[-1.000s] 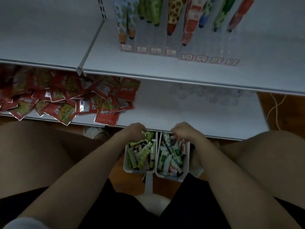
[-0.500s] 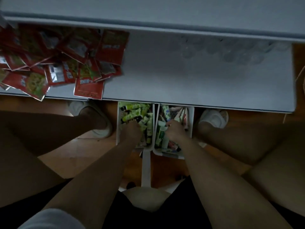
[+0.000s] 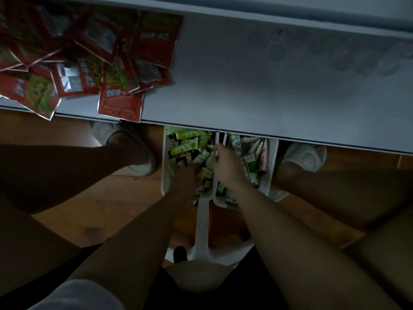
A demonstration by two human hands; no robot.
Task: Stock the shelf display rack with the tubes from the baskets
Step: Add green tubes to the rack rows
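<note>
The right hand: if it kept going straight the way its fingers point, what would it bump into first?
Probably the tubes at the far end of the left basket, since the right hand reaches up and slightly left across the divide between the baskets. Beyond them comes the shelf edge. Depth is hard to judge in this dim view.

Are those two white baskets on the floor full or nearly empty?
Full. The left basket and right basket are both heaped with tubes, piled near their rims.
</note>
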